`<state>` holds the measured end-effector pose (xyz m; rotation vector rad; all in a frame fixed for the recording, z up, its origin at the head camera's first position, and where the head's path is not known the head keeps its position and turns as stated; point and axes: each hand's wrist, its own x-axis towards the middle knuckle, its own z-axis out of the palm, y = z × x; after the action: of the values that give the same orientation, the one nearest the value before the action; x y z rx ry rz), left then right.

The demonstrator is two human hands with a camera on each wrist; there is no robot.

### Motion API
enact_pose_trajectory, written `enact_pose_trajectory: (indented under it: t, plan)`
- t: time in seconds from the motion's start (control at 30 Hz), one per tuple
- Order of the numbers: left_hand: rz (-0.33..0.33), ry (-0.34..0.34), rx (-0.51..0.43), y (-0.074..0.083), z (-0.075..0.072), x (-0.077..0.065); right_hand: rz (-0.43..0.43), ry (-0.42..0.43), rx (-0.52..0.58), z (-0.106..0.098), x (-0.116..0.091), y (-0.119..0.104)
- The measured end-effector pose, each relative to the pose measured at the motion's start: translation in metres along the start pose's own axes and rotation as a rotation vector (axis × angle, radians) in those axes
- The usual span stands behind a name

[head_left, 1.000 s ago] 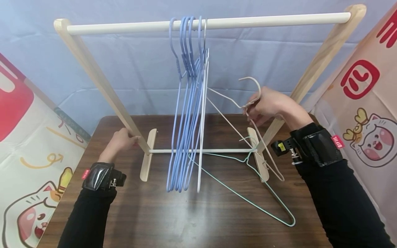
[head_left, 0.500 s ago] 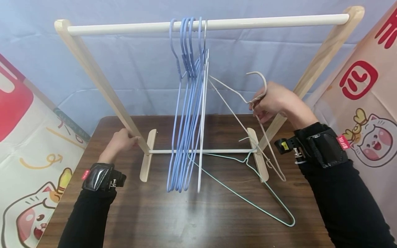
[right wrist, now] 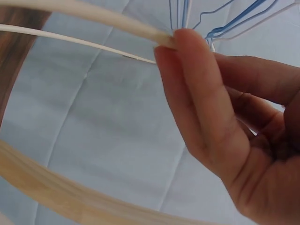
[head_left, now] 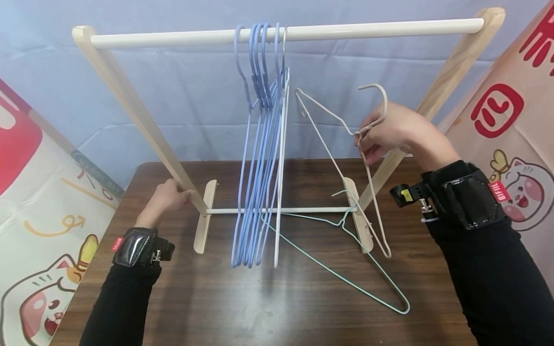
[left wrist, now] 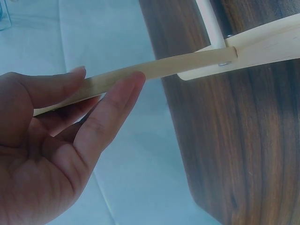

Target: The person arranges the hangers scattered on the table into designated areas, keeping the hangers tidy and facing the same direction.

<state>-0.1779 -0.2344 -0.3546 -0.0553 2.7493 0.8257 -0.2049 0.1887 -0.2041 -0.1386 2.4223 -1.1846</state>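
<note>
My left hand (head_left: 166, 198) grips the lower left post (head_left: 130, 103) of a wooden rack. In the left wrist view the thumb lies on one side of that post (left wrist: 171, 66) and the fingers on the other. A cream hanger (head_left: 384, 98) is held up in front of the right post, its hook on top. My right hand (head_left: 398, 132) pinches it just under the hook, and in the right wrist view the fingertips (right wrist: 190, 40) close on its wire. Left of it, several blue hangers (head_left: 237, 53) and a white hanger (head_left: 282, 168) with a metal hook hang from the rail.
The rack's white top rail (head_left: 376, 30) runs across the view, with a white lower bar (head_left: 316, 210) near the brown table (head_left: 242, 307). A mint green hanger (head_left: 400, 313) lies over the right foot (head_left: 364, 235). Printed cloths stand at both sides.
My right hand has moved up and to the right, lifting the cream hanger, whose left end now shows apart from the hanging row. The left hand stays on the post.
</note>
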Motion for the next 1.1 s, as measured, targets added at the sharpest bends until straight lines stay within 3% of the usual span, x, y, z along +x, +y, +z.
enact_pose_trajectory:
  t: [0.43,0.63,1.1]
  plan:
    - [0.01,-0.001,0.009,0.002,0.0,-0.003,0.051,-0.033,0.042,-0.012,0.001,-0.015]
    - [-0.001,0.0,0.008,0.001,0.0,-0.003,0.036,-0.009,0.034,-0.014,-0.003,-0.021]
    - [-0.005,-0.012,0.007,0.0,-0.001,-0.001,0.004,0.02,-0.095,-0.013,-0.013,-0.043]
